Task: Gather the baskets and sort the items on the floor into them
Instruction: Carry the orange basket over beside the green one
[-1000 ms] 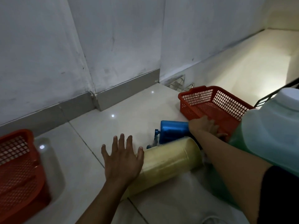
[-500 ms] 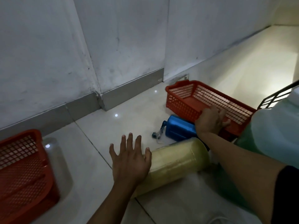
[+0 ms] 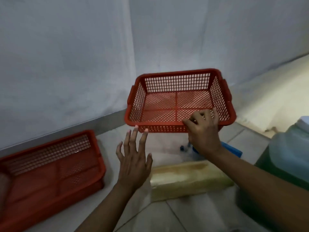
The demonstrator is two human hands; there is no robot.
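a: where's my right hand (image 3: 203,131)?

b: it grips the near rim of the lifted red basket (image 3: 179,99), fingers curled over the edge. the basket hangs above the floor (image 3: 175,215), tilted so i see into it, nothing inside.

a: and my left hand (image 3: 133,162)?

b: spread wide, holding nothing, fingertips just under the basket's near wall.

a: the rest?

b: a second red basket (image 3: 50,171) sits on the floor at left by the wall. a yellowish cylinder (image 3: 189,178) lies on its side below my hands, a blue item (image 3: 232,150) beyond it behind my right wrist, a green-tinted jug (image 3: 287,151) at far right.
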